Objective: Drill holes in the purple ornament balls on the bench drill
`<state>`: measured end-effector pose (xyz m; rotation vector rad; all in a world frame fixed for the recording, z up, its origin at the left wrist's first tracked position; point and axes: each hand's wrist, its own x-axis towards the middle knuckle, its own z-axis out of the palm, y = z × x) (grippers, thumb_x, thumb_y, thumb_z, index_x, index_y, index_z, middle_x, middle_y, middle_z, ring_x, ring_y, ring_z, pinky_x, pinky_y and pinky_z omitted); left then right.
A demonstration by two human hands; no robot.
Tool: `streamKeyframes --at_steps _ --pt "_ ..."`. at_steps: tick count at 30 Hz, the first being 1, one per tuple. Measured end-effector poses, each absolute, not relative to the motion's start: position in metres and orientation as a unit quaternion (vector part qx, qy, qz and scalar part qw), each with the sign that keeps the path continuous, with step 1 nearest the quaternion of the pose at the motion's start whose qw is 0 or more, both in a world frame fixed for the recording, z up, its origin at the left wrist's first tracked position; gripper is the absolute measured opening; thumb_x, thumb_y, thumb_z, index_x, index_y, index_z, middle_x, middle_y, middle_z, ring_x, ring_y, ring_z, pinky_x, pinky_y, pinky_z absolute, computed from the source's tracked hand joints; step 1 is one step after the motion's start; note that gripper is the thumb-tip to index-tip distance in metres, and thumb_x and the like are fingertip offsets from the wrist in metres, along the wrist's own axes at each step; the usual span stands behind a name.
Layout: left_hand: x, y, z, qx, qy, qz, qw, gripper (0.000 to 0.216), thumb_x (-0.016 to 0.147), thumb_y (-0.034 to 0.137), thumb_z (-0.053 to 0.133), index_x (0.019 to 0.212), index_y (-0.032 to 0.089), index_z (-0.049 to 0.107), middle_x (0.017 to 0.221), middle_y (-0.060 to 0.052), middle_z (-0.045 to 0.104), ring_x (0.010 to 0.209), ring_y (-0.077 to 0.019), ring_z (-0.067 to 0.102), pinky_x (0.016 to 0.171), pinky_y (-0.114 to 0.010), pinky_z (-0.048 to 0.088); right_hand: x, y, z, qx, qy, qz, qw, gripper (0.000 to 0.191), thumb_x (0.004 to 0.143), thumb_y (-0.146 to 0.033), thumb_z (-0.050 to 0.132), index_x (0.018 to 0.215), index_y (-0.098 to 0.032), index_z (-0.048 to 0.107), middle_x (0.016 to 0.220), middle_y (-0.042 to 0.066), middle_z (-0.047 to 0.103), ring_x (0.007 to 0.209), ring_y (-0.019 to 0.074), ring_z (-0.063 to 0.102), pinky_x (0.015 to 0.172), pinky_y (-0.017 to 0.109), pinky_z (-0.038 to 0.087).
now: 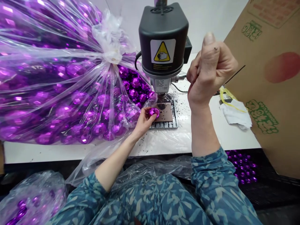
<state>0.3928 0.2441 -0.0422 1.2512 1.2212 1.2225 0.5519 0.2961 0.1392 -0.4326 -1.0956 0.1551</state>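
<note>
Between the thumb and fingers of my left hand point(145, 120) is a shiny purple faceted ball point(154, 112), held at the left edge of a brown board point(166, 113) on the drill press's metal base point(176, 120). Above it stands the black drill press head point(163, 40), its chuck point(161, 96) over the board. My right hand point(209, 70) is raised right of the head, closed with the thumb on top. It seems wrapped around the machine's lever point(182, 77), whose end is hidden in the fist. Dark shavings point(161, 107) lie around the board.
A large clear plastic bag point(70, 81) of purple balls fills the left of the white table point(164, 142). A cardboard box point(274, 93) stands at the right, near a white cloth point(235, 114). More purple balls lie in a black crate point(242, 167) and a bag point(35, 200) below.
</note>
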Motion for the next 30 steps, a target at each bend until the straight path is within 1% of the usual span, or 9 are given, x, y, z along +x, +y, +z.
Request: streamKeyframes --at_steps 2,3,5,9,14,18,22,25,30 --pt "0.390 0.249 -0.042 0.555 0.498 0.495 0.447 0.048 0.084 0.039 0.075 0.124 0.021 0.057 0.122 -0.011 0.070 0.109 -0.0208 0.069 0.094 -0.036 0.057 0.551 0.295 0.139 -0.189 -0.515 0.083 0.832 0.066 0.087 -0.073 0.049 0.056 -0.022 0.024 0.041 -0.007 0.027 0.035 0.0050 0.019 0.041 0.030 0.024" --pt "0.389 0.252 -0.042 0.568 0.495 0.489 0.439 0.049 0.084 0.039 0.075 0.126 0.021 0.056 0.123 -0.011 0.070 0.109 -0.0205 0.069 0.096 -0.035 0.057 0.551 0.295 0.140 -0.190 -0.516 0.086 0.831 0.066 0.087 -0.074 0.049 0.055 -0.022 0.024 0.041 -0.007 0.028 0.036 0.0052 0.019 0.041 0.030 0.023" --pt "0.388 0.258 -0.042 0.571 0.498 0.487 0.434 0.053 0.082 0.041 0.076 0.126 0.020 0.055 0.119 -0.011 0.070 0.102 -0.0193 0.069 0.090 -0.034 0.057 0.550 0.294 0.140 -0.204 -0.513 0.088 0.829 0.066 0.086 -0.076 0.047 0.055 -0.023 0.024 0.041 -0.007 0.028 0.037 0.0058 0.020 0.041 0.031 0.023" --pt "0.390 0.268 -0.045 0.556 0.518 0.490 0.427 0.051 0.077 0.041 0.081 0.116 0.019 0.058 0.101 -0.007 0.071 0.081 -0.0151 0.067 0.071 -0.027 0.055 0.550 0.293 0.140 -0.240 -0.514 0.072 0.820 0.066 0.084 -0.082 0.037 0.058 -0.024 0.020 0.042 -0.008 0.023 0.038 0.0058 0.020 0.044 0.031 0.025" --pt "0.391 0.273 -0.048 0.577 0.527 0.475 0.404 0.050 0.076 0.037 0.081 0.118 0.018 0.062 0.100 -0.006 0.071 0.076 -0.0132 0.064 0.066 -0.025 0.052 0.550 0.290 0.140 -0.267 -0.519 0.047 0.810 0.065 0.087 -0.080 0.032 0.058 -0.024 0.020 0.044 -0.006 0.027 0.038 0.0067 0.022 0.044 0.030 0.026" --pt "0.396 0.275 -0.045 0.592 0.514 0.476 0.397 0.050 0.075 0.036 0.082 0.118 0.018 0.063 0.102 -0.007 0.073 0.080 -0.0149 0.066 0.070 -0.027 0.054 0.550 0.289 0.140 -0.261 -0.517 0.053 0.814 0.065 0.086 -0.081 0.031 0.057 -0.024 0.021 0.043 -0.007 0.027 0.038 0.0058 0.022 0.046 0.030 0.026" --pt "0.400 0.277 -0.042 0.611 0.505 0.471 0.387 0.049 0.074 0.036 0.082 0.117 0.018 0.065 0.108 -0.009 0.073 0.088 -0.0176 0.068 0.078 -0.030 0.056 0.550 0.289 0.140 -0.221 -0.514 0.075 0.825 0.065 0.086 -0.079 0.038 0.056 -0.023 0.022 0.041 -0.006 0.026 0.038 0.0068 0.020 0.045 0.033 0.023" --pt "0.401 0.279 -0.041 0.636 0.513 0.461 0.346 0.047 0.073 0.035 0.084 0.113 0.017 0.068 0.110 -0.009 0.071 0.095 -0.0203 0.068 0.085 -0.034 0.055 0.550 0.288 0.140 -0.220 -0.517 0.071 0.825 0.064 0.086 -0.076 0.041 0.057 -0.023 0.021 0.041 -0.006 0.027 0.038 0.0075 0.020 0.046 0.033 0.024" --pt "0.407 0.279 -0.038 0.674 0.532 0.438 0.267 0.045 0.069 0.032 0.087 0.110 0.019 0.071 0.105 -0.007 0.067 0.098 -0.0229 0.065 0.089 -0.037 0.052 0.549 0.289 0.141 -0.243 -0.512 0.055 0.822 0.064 0.087 -0.078 0.033 0.058 -0.023 0.020 0.042 -0.007 0.026 0.037 0.0052 0.019 0.045 0.030 0.025"
